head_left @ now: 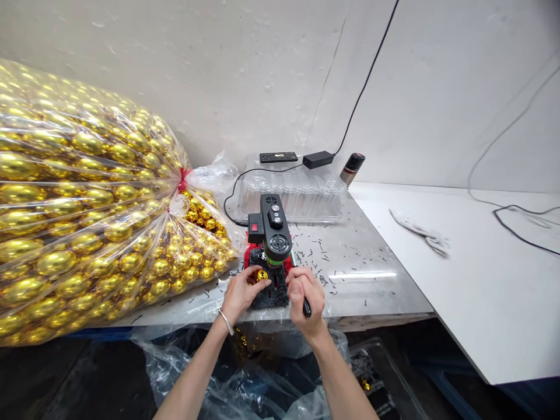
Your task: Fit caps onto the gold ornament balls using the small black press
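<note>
Between the thumb and fingers of my left hand [244, 291] is a shiny gold ball [262, 276], held low in front of a small bench machine. That machine has a black head [275, 227] with round vents, a side box with a red switch [254, 227] and a dark base plate [265, 298]. On its right side my right hand [306, 297] is wrapped round a black-ended lever handle [307, 308]. Part of the base and the lever's upper part are hidden by my hands.
A large clear bag of gold balls [87, 221] fills the left side. Behind the machine stand a clear plastic box [293, 195], a black power adapter [318, 159] and a spray can [352, 168]. Black scraps litter the metal tabletop [363, 274]. A glove [420, 232] lies on the white table [481, 291].
</note>
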Demonstrator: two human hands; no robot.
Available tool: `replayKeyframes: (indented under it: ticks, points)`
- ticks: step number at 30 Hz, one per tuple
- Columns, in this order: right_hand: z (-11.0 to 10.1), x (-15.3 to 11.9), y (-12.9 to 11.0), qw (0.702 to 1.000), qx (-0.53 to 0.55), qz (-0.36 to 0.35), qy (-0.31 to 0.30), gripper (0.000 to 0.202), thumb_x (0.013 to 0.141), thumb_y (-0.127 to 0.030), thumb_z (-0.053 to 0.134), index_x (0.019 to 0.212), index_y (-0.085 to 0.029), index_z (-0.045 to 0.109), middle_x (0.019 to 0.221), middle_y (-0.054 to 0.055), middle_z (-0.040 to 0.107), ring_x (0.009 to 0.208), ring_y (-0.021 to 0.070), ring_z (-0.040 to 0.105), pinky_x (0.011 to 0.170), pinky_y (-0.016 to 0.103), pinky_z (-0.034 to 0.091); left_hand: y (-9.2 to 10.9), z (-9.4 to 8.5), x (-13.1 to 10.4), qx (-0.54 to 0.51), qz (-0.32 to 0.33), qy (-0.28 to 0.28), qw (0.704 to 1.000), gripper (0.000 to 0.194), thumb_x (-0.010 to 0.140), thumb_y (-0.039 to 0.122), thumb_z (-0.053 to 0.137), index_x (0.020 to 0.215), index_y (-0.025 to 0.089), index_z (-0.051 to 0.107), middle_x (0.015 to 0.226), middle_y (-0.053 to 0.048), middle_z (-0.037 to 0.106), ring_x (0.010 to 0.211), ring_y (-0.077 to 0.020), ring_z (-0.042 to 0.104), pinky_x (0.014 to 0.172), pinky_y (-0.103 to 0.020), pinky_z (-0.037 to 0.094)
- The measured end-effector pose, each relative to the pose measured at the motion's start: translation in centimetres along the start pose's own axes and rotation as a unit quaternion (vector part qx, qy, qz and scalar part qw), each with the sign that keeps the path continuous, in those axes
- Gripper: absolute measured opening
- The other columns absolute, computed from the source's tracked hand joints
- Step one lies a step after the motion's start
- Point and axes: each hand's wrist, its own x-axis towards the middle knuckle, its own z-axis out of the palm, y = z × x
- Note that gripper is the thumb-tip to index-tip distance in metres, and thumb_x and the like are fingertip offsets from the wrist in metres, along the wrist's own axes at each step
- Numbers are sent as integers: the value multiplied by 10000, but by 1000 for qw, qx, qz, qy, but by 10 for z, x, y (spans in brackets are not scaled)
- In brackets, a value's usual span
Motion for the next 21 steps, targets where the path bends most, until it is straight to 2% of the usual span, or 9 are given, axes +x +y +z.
replayKeyframes:
  ticks: [2,7,15,21]
  points:
    - [0,0,0,1000,-1,0,0,240,865,-59,375,683,-199,446,651,6,492,693,134,515,604,265,411,7,0,-1,57,19,4,998,386,684,368,707,1025,188,697,956,-80,711,850,-240,637,798,-342,460]
    - [0,-1,1,1000,-1,3,-2,241,865,-65,372,682,-201,447,665,16,502,695,137,517,605,273,417,20,3,0,124,49,-13,991,313,710,303,709,1002,190,710,1026,-114,671,909,-273,624,817,-343,441]
    - [0,-2,2,1000,8,2,-1,238,866,-68,366,688,-202,448,648,9,496,703,140,527,617,277,434,18,9,5,244,76,-83,963,335,813,351,598,1097,184,657,1110,-110,628,972,-268,605,798,-311,429]
    - [3,-13,10,1000,10,-7,-5,229,870,-82,356,701,-203,451,664,13,500,718,147,531,618,288,448,20,8,6,261,74,-88,959,348,833,417,560,1045,163,669,1079,-126,620,916,-277,616,748,-323,434]
